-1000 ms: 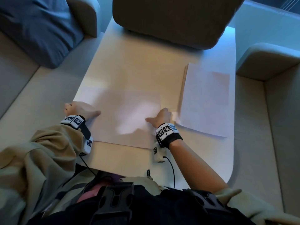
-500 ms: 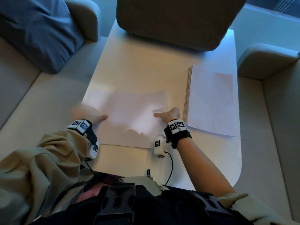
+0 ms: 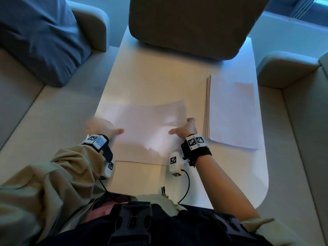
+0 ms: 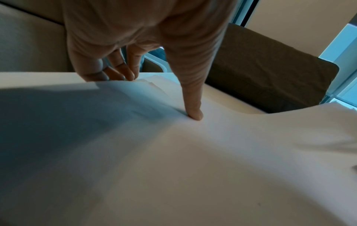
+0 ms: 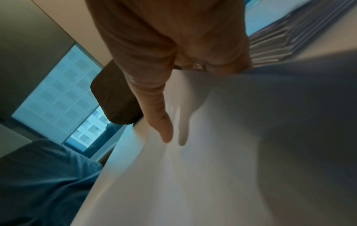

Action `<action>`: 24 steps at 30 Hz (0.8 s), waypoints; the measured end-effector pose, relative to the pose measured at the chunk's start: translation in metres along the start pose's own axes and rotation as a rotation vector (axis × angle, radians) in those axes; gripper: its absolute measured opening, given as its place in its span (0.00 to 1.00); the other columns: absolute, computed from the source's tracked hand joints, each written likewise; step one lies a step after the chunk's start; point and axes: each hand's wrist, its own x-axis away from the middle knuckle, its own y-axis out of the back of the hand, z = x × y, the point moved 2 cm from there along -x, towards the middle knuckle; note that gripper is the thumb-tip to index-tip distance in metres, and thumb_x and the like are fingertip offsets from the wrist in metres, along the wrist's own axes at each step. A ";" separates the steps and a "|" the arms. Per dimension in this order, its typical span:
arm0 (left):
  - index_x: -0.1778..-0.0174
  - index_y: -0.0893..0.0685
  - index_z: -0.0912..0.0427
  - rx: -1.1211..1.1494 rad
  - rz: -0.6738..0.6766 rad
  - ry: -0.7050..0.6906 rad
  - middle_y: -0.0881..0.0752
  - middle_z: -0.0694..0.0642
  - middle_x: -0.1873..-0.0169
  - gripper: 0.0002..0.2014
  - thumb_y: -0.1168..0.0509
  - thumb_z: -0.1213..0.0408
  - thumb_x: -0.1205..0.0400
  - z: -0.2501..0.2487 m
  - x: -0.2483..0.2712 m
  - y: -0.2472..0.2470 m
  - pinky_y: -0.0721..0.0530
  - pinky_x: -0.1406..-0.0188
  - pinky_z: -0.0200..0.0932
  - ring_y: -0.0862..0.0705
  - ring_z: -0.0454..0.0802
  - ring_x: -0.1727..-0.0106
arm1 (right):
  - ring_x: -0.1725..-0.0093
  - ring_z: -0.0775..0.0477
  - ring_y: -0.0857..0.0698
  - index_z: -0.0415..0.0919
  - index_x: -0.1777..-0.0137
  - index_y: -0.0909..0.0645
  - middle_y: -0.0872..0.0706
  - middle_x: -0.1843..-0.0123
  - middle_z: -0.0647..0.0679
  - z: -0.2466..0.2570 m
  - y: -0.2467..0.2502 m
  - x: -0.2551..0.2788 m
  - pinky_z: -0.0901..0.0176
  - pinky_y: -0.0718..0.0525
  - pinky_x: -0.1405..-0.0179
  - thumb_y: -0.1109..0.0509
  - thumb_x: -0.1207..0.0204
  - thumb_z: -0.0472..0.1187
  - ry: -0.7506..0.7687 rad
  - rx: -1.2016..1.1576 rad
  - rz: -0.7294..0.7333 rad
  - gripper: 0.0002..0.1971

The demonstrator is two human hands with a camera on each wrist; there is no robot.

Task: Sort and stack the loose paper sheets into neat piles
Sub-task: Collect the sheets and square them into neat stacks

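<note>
Tabletop [image 3: 159, 82] sheets [image 3: 145, 132] now lifted rightward

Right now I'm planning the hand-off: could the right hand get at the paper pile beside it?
Probably yes: the right hand sits just beside the paper pile with nothing between, but it grips the loose sheet.

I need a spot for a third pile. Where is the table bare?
Bare table lies between the brown cushion and the sheet both hands grip, and along the near edge below the stack. The gap between sheet and stack is tight.
</note>
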 end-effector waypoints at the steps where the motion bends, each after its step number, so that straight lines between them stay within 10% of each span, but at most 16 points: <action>1: 0.30 0.32 0.75 0.014 0.001 0.006 0.28 0.71 0.32 0.49 0.24 0.40 0.34 -0.001 0.003 0.002 0.31 0.30 0.58 0.35 0.67 0.27 | 0.46 0.38 0.18 0.35 0.29 0.36 0.22 0.35 0.36 0.000 0.003 0.000 0.51 0.18 0.46 0.15 0.42 0.39 -0.004 -0.055 0.003 0.44; 6: 0.30 0.32 0.73 0.090 0.001 -0.080 0.27 0.68 0.35 0.60 0.31 0.24 0.44 0.004 -0.011 -0.002 0.32 0.32 0.57 0.33 0.66 0.29 | 0.52 0.40 0.13 0.34 0.46 0.21 0.13 0.50 0.40 0.003 0.017 0.019 0.45 0.12 0.48 0.17 0.39 0.34 0.108 -0.198 0.133 0.22; 11: 0.25 0.37 0.62 0.694 -0.063 -0.142 0.29 0.58 0.30 0.54 0.16 0.49 0.43 0.006 -0.029 0.012 0.29 0.28 0.52 0.29 0.56 0.28 | 0.55 0.45 0.09 0.36 0.46 0.15 0.09 0.51 0.43 0.009 0.051 0.039 0.54 0.10 0.57 0.17 0.37 0.36 0.341 -0.316 0.157 0.19; 15: 0.48 0.20 0.54 0.891 0.006 -0.331 0.16 0.53 0.50 0.25 0.17 0.66 0.38 -0.017 -0.021 0.031 0.20 0.51 0.40 0.16 0.51 0.47 | 0.57 0.46 0.09 0.35 0.48 0.14 0.08 0.55 0.45 0.013 0.080 0.049 0.58 0.13 0.61 0.19 0.38 0.32 0.437 -0.545 0.098 0.17; 24: 0.61 0.17 0.52 1.162 -0.058 -0.461 0.13 0.43 0.62 0.16 0.18 0.66 0.37 -0.057 -0.014 0.064 0.16 0.65 0.29 0.14 0.30 0.67 | 0.61 0.51 0.11 0.39 0.56 0.13 0.08 0.61 0.51 0.037 0.087 0.052 0.60 0.14 0.62 0.19 0.36 0.30 0.571 -0.735 -0.126 0.11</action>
